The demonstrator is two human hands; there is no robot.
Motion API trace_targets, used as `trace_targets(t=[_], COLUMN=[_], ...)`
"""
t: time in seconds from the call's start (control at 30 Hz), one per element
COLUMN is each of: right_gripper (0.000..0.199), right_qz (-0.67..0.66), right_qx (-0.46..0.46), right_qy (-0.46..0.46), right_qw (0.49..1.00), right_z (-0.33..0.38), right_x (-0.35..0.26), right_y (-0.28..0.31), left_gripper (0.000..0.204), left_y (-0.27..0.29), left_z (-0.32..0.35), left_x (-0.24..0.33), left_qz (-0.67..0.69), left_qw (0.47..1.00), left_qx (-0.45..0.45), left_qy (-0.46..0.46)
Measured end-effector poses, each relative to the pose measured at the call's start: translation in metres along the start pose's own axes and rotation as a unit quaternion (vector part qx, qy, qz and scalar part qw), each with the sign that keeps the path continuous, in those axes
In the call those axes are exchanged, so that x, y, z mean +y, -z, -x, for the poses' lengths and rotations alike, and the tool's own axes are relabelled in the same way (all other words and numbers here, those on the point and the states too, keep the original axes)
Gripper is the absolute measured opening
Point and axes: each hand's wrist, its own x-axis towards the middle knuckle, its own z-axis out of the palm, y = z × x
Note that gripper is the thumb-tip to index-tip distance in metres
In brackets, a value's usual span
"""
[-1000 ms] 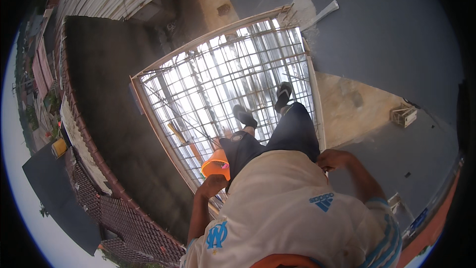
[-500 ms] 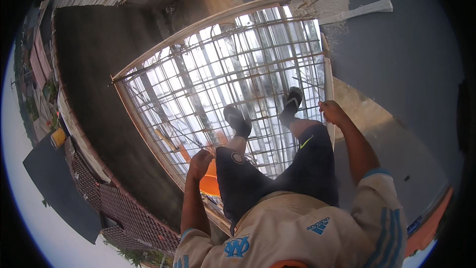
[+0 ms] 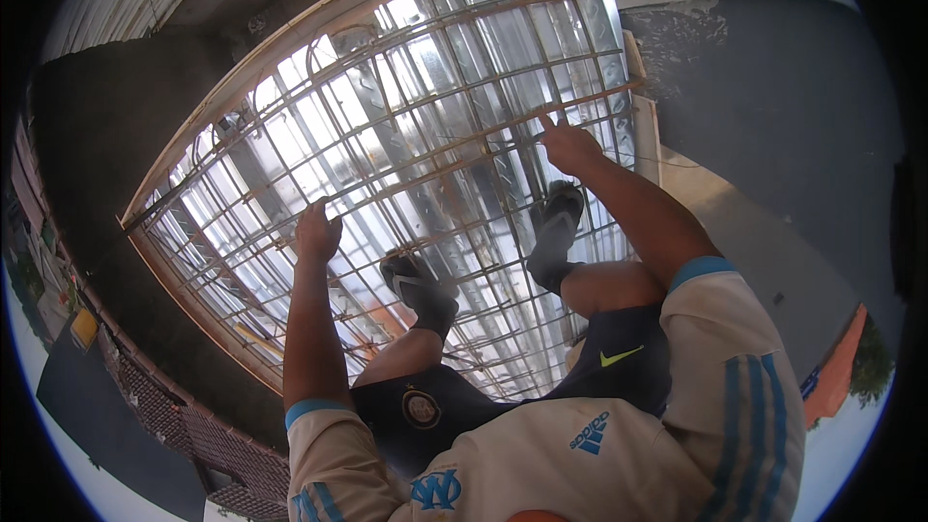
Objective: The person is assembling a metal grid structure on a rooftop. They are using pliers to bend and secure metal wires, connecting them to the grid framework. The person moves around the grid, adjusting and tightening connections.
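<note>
Beneath me spreads a grid of thin steel reinforcing bars over shiny ribbed metal decking point(image 3: 430, 63). My left hand point(image 3: 318, 236) reaches down to the grid left of my feet, its fingers curled at a rusty reinforcing bar. Farther out on the right, my right hand point(image 3: 572, 147) has its index finger and thumb at a reinforcing bar point(image 3: 601, 95), which slants up to the right. The fingertips of both hands are small in view and partly hidden. My sandalled left foot point(image 3: 418, 288) and right foot point(image 3: 558, 222) stand on the grid between my arms.
Wooden form boards point(image 3: 280, 29) edge the decking. A grey surface point(image 3: 773, 116) lies to the right, with rough mortar and a pale strip at its top. On the left are a dark wall point(image 3: 116, 155) and tiled roofs point(image 3: 159, 420) below.
I have bent forward. Both hands have moved from beside my thighs out to the bars, the right one farther up. The orange bucket near my left leg is now mostly hidden.
</note>
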Motion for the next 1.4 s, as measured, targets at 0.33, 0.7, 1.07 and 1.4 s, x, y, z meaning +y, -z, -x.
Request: trace_targets(t=[0.33, 0.7, 1.07, 1.4], right_gripper=[0.02, 0.018, 0.02, 0.028], right_qz=[0.081, 0.125, 0.063, 0.117], right_qx=[0.025, -0.036, -0.031, -0.02], right_qy=[0.07, 0.134, 0.2, 0.206], right_qw=[0.994, 0.982, 0.977, 0.971], right_z=[-0.062, -0.071, -0.097, -0.096], right_x=[0.028, -0.005, 0.019, 0.026], right_y=[-0.023, -0.029, -0.041, -0.031], left_gripper=[0.024, 0.016, 0.022, 0.024], left_y=[-0.036, -0.045, -0.043, -0.028], left_z=[-0.077, -0.061, -0.056, -0.046], left_x=[-0.003, -0.057, -0.026, -0.005], left_qz=[-0.174, -0.185, -0.11, -0.087], left_qw=[0.97, 0.967, 0.982, 0.985], left_qx=[-0.149, -0.158, -0.147, -0.148], left_qy=[-0.077, -0.069, 0.048, 0.024])
